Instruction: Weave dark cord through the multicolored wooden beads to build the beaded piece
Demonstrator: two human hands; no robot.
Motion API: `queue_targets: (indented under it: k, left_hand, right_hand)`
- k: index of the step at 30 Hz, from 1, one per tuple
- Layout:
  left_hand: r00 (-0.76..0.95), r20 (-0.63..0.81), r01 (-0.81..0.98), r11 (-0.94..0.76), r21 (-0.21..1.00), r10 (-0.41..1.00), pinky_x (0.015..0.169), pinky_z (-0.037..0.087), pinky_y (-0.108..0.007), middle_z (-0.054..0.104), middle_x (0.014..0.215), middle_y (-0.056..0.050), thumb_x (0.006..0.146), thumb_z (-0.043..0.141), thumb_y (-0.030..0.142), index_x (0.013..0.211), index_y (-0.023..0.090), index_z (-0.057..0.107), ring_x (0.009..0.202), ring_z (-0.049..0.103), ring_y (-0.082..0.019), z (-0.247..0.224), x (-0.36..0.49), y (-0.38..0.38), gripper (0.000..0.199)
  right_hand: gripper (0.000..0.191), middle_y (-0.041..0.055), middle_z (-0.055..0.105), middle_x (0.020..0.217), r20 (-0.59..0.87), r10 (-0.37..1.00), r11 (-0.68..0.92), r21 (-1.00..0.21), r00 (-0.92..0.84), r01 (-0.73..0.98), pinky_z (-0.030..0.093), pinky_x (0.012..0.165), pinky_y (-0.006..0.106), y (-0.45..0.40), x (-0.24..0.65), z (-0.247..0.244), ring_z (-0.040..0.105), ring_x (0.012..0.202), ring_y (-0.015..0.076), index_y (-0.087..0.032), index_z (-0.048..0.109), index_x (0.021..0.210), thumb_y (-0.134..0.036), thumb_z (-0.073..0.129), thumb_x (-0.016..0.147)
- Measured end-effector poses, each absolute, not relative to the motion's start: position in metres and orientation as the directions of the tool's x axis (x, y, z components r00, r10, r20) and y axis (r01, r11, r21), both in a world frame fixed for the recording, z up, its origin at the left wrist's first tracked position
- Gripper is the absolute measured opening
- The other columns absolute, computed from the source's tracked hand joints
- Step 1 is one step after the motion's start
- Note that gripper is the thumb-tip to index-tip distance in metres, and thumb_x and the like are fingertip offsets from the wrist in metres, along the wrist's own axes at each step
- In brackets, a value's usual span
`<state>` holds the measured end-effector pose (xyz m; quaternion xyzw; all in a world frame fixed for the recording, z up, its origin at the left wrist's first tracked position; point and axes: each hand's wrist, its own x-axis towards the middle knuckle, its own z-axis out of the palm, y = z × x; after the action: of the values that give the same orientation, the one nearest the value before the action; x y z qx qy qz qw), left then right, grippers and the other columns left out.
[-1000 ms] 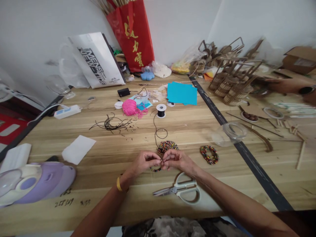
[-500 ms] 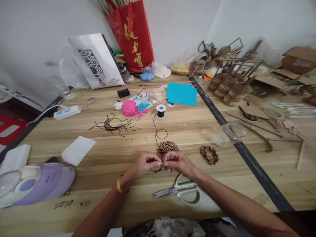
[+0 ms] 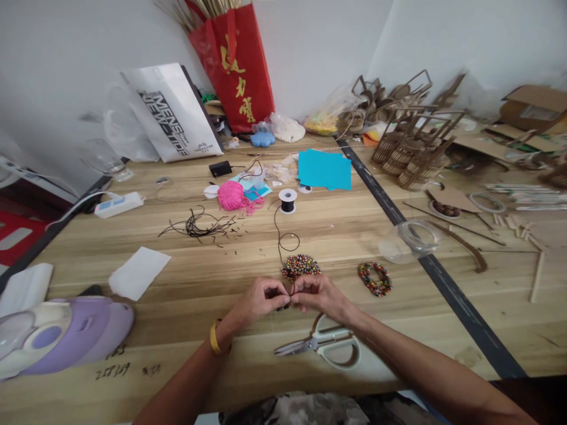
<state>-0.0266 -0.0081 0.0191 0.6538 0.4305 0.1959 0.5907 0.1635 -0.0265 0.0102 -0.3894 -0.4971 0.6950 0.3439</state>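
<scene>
The black cord [image 3: 291, 290] is pinched in the closed fingers of the left hand [image 3: 259, 300] and right hand [image 3: 324, 296], over a beaded loop [image 3: 282, 307] that shows less than one second ago, so its handling seems unfinished. The hands meet tip to tip above the surface [image 3: 212, 265], between the bead cluster [image 3: 302, 265] and the scissors [image 3: 312, 343], forearms [image 3: 188, 369] angled inward.

Dimmish lt, soft shadows, edges blurry & distort'd

Left hand [image 3: 261, 297] and right hand [image 3: 318, 294] pinch black cord [image 3: 292, 288] near colourful beads [image 3: 302, 265].
</scene>
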Motion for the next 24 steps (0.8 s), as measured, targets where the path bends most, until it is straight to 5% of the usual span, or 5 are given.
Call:
queue_targets:
  k: [7, 24]
  left_hand:
    - [0.531, -0.251, 0.398, 0.023, 0.917, 0.809, 0.052, 0.033, -0.021, 0.056, 0.056, 0.000, 0.073, 0.064, 0.028, 0.064, 0.011, 0.064, 0.053, 0.044, -0.009, 0.023, -0.023, -0.010, 0.019]
    - [0.528, -0.205, 0.141, 0.153, 0.978, 0.824, 0.062, 0.044, -0.023, 0.063, 0.075, -0.004, 0.070, 0.072, 0.031, 0.083, 0.012, 0.063, 0.066, 0.056, -0.012, 0.017, -0.024, -0.010, 0.025]
  right_hand:
    - [0.032, -0.0037, 0.054, 0.054, -0.197, 0.860, -0.254, -0.965, -0.471, -0.060, 0.043, 0.047, 0.020, -0.028, 0.164, 0.013, 0.049, 0.047, 0.0078, -0.015, 0.059, 0.069, -0.045, 0.072, 0.071]
    - [0.039, -0.0041, 0.048, 0.055, -0.259, 0.844, -0.292, -0.956, -0.469, 0.003, 0.030, 0.043, 0.017, -0.024, 0.167, 0.017, 0.040, 0.047, 0.0060, -0.014, 0.057, 0.069, -0.052, 0.066, 0.073]
